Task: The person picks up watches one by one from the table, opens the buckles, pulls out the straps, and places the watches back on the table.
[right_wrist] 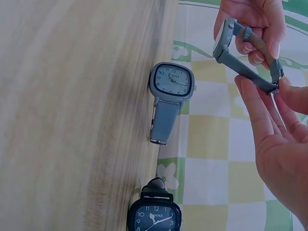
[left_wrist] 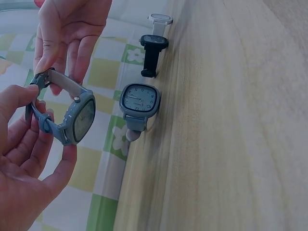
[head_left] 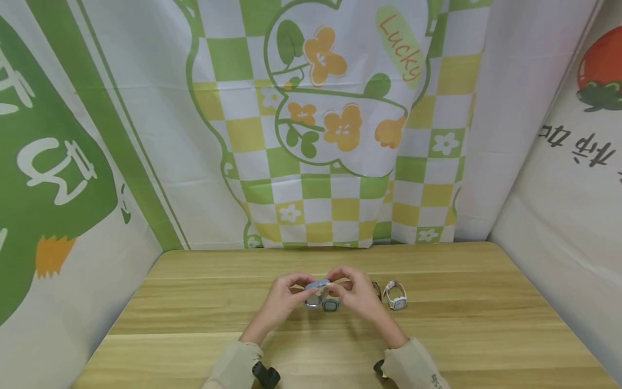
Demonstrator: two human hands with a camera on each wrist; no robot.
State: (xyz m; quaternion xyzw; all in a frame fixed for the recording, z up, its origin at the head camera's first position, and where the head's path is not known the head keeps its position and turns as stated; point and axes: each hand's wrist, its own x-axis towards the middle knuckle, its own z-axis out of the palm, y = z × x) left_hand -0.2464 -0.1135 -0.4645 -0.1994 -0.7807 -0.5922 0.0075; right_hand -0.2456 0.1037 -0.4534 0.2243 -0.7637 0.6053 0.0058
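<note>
Between both hands a blue-grey wristwatch (left_wrist: 83, 118) with a squarish case is held above the table, its strap bent into a loop. My left hand (head_left: 283, 296) grips it by the strap and case, a finger under the case in the left wrist view. With thumb and fingers, my right hand (right_wrist: 281, 139) pinches the strap near the buckle, where the two ends meet. Close below the hands, a second grey-blue watch (right_wrist: 172, 81) lies on the table. A black watch (left_wrist: 154, 50) and a white watch (head_left: 397, 299) stand to the right of it.
The wooden table (head_left: 194, 313) spans the space in front of me. A curtain with green and yellow checks (head_left: 311, 205) hangs behind its far edge, and printed cloths stand at both sides. Dark devices (head_left: 265, 375) sit at the wrists.
</note>
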